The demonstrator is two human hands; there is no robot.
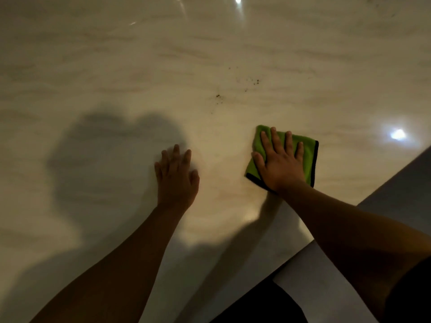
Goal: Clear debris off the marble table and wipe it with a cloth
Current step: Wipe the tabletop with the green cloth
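Note:
The glossy cream marble table (116, 66) fills most of the view. A folded green cloth (309, 157) with a black edge lies flat on it at the right. My right hand (281, 162) presses down on the cloth, palm flat and fingers spread. Flat on the bare marble to the left rests my left hand (177, 176), fingers apart, holding nothing. Small dark crumbs of debris (219, 96) are scattered beyond the hands, with more specks (255, 82) further right.
The table's edge (331, 220) runs diagonally across the lower right, with dark floor beyond it. Bright light reflections (397, 134) shine on the marble at right and at the top. My shadow lies over the left part.

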